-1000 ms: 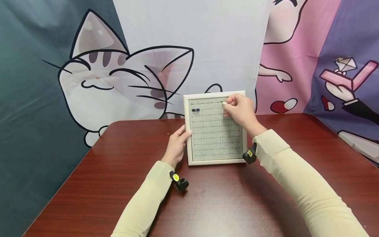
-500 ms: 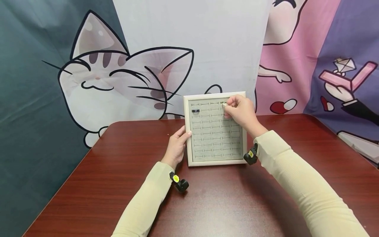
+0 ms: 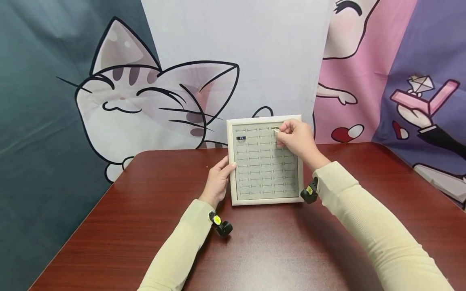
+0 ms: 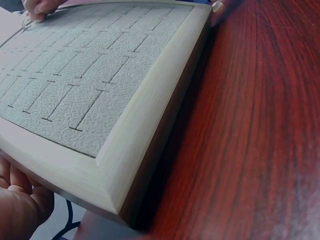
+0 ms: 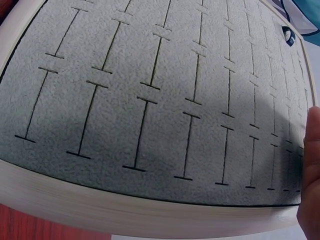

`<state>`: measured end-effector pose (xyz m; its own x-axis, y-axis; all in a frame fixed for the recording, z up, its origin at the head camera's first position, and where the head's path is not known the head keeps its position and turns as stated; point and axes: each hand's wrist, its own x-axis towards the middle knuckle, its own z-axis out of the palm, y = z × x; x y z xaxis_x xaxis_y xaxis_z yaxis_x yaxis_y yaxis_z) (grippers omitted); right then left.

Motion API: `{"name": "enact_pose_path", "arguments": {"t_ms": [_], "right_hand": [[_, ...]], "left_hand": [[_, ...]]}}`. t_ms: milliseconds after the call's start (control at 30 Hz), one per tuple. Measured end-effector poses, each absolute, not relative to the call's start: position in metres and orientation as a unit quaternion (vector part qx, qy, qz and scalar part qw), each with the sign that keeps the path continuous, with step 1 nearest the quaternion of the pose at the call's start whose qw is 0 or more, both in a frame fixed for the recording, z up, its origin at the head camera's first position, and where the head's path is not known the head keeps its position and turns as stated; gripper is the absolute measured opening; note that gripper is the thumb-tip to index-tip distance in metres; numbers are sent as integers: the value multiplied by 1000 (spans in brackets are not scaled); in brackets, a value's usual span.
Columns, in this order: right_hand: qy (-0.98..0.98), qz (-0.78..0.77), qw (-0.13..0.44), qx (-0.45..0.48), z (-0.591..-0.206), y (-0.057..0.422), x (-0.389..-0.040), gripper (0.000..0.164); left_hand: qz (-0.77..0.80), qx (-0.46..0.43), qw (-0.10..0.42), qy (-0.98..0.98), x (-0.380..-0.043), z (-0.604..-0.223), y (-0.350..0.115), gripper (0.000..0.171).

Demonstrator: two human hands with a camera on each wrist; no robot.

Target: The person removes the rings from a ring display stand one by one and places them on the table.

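Right fingers (image 3: 284, 138) pinch a seemingly metallic ring (image 3: 276, 130) at nubby padding (image 4: 107, 112).

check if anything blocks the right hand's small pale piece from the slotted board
Nothing visible does: the right hand holds the small pale piece at the upper part of the slotted board, and the dark ring sits apart, toward the left.

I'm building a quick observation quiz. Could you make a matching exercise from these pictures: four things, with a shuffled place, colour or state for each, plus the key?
1. left hand
2. right hand
3. dark ring
4. table

A. reddish-brown
B. pinching a small pale object
C. gripping the board at its left side
D. at the board's upper left

Pairs: 1-C, 2-B, 3-D, 4-A
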<state>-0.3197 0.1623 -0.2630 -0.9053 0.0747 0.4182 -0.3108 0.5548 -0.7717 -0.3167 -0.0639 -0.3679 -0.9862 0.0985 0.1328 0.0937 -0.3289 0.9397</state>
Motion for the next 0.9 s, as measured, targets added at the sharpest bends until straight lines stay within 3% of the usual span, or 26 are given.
{"name": "enact_pose_path", "arguments": {"t_ms": [500, 900], "right_hand": [[-830, 511, 215, 62, -263, 172, -313, 4], [-790, 578, 191, 74, -265, 186, -300, 7]], "left_hand": [[809, 79, 3, 583, -316, -369, -64, 39], [809, 85, 0, 582, -316, -370, -65, 39]]}}
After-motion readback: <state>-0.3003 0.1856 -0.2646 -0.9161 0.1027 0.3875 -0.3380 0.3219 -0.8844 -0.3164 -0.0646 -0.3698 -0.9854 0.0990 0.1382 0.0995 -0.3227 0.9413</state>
